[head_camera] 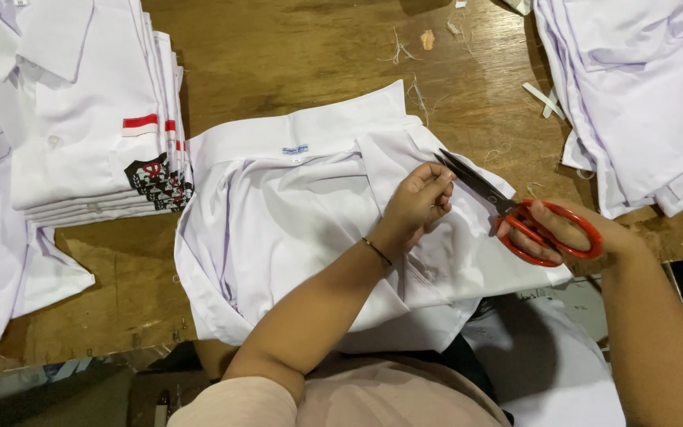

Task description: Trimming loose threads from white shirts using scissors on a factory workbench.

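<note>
A white shirt (pixel 294 205) lies spread on the wooden table (pixel 294 55), collar toward the far side. My left hand (pixel 419 198) pinches the cloth near the shirt's right part, fingers closed on it. My right hand (pixel 571 231) grips red-handled scissors (pixel 515 212), whose dark blades are slightly apart and point up-left toward my left fingertips, just beside them.
A neat stack of folded white shirts (pixel 88 119) with red-and-white patches and dark emblems sits at the left. More loose white shirts (pixel 642 95) are heaped at the right. Thread ends and cloth scraps (pixel 543 99) lie on the far side of the table.
</note>
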